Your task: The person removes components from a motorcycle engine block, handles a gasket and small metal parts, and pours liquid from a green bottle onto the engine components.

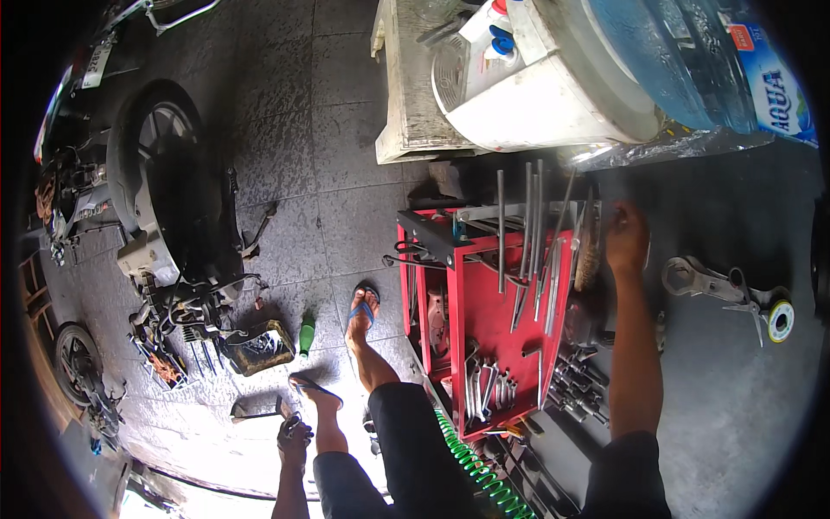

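My right hand (627, 235) reaches past the far right side of a red tool cart (510, 316), close to a brush (589, 259) and several metal rods (529, 216) standing in its rack. Its fingers are dim and blurred, so any grip is unclear. Low at the left, my left hand (294, 439) hangs beside my leg. Its fingers are curled round a small dark, shiny piece that I cannot make out. Combination wrenches (488, 387) hang on the cart's red panel, and sockets (577, 389) line its right side.
A partly dismantled motorcycle with a black wheel (154, 143) stands at left. Near my sandalled feet are a parts tray (259, 349) and green bottle (307, 336). A white bucket (540, 99) and blue water jug (683, 60) are far right; loose tools (722, 290) lie right. A green coiled hose (480, 471) runs below the cart.
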Demonstrator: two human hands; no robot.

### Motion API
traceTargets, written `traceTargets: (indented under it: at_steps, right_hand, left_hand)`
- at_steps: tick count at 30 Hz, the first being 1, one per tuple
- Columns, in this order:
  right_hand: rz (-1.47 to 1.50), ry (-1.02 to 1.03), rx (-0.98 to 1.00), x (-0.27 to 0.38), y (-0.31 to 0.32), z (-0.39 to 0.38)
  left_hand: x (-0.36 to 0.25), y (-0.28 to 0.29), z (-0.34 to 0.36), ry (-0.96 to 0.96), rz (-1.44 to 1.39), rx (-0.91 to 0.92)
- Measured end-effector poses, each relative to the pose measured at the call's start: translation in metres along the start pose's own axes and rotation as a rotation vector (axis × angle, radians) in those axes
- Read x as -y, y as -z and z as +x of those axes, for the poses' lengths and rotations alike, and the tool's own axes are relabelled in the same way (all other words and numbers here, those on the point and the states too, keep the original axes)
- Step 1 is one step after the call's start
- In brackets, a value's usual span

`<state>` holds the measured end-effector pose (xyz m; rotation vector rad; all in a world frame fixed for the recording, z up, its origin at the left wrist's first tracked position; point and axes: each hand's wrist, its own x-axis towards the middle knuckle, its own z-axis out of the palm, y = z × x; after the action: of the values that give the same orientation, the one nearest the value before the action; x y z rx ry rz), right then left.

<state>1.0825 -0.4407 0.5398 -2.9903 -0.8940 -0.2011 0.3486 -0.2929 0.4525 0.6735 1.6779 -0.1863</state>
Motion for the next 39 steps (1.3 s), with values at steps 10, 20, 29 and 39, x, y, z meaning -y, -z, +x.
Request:
traceTargets:
  at_steps: [10, 20, 29, 39]
  right_hand:
    - [-0.023, -0.285, 0.359, -0.037, -0.021, 0.006]
    - [0.294, -0.325, 0.58, -0.064, -0.047, -0.005]
    - [0.442, -0.698, 0.737, -0.036, -0.022, -0.007]
    - [0.324, -0.331, 0.651, -0.125, -0.101, -0.026]
  left_hand:
    - [-0.016, -0.015, -0.007, -0.023, 0.013, 0.002]
    - [-0.017, -0.011, -0.004, -0.011, 0.028, 0.009]
    - [-0.02, -0.017, -0.004, -0.018, 0.028, 0.036]
    - [-0.033, -0.019, -0.004, 0.004, 0.066, -0.008]
